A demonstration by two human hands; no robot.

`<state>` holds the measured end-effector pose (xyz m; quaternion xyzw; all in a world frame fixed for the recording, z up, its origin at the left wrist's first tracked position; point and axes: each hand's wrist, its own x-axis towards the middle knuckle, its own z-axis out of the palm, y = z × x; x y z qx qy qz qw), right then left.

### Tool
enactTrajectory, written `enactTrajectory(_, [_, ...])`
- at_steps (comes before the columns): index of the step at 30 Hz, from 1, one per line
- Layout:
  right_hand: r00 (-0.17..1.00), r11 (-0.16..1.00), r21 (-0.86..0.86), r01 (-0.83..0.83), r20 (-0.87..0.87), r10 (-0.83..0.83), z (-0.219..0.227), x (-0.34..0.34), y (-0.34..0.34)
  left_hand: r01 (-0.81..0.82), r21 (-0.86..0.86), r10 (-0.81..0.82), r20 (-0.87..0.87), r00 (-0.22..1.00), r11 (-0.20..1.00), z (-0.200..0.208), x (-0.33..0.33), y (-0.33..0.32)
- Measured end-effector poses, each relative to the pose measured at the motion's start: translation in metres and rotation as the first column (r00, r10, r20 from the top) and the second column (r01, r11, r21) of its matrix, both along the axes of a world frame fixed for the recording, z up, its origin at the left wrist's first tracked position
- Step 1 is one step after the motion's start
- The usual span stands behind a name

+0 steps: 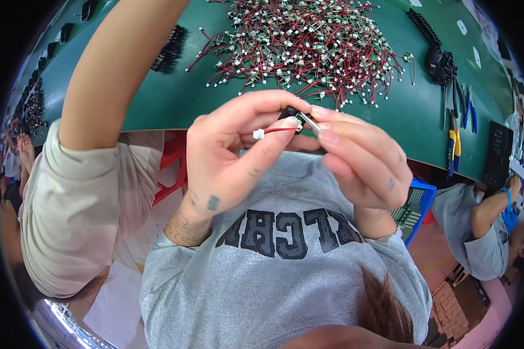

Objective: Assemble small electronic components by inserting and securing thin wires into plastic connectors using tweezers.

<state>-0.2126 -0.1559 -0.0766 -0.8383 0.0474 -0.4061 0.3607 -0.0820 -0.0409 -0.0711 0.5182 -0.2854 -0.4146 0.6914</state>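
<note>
My left hand (230,145) is closed, pinching a small black part (289,111) between thumb and fingers. A short red wire (278,130) runs from it across the thumb to a white plug connector (258,134). In my right hand (370,157) a thin silver metal tool (311,122) is gripped, its tip touching or very close to the black part. Most of that tool is hidden by the fingers, so its kind cannot be made out. Both hands meet in front of my chest, near the table edge.
A large heap of small boards with red wires and white connectors (314,46) covers the green table (174,104). Black parts (439,61), pliers (453,142) and blue-handled cutters (470,110) lie right. A co-worker's arm (119,70) reaches across at left. A blue tray (420,203) sits low right.
</note>
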Motion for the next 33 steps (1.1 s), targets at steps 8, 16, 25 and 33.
enactTrajectory(8, [0.999,0.995,0.089,-0.038,0.022,0.036,0.002,-0.003,-0.006,0.115,0.049,-0.116,0.020,0.993,0.992,0.005,0.013,-0.003])
enactTrajectory(16, [0.999,0.991,0.128,-0.041,0.015,0.040,0.004,-0.005,-0.002,0.171,-0.001,-0.170,0.140,0.975,0.985,0.004,0.019,-0.006])
enactTrajectory(25, [0.997,0.998,0.033,0.056,-0.056,-0.054,0.006,-0.003,0.011,0.173,0.054,-0.181,0.189,0.965,0.983,0.004,0.023,-0.010])
enactTrajectory(33, [0.994,0.978,0.191,-0.084,0.085,0.069,-0.002,-0.006,-0.006,0.162,0.043,-0.165,0.051,0.985,0.986,0.006,0.020,-0.005])
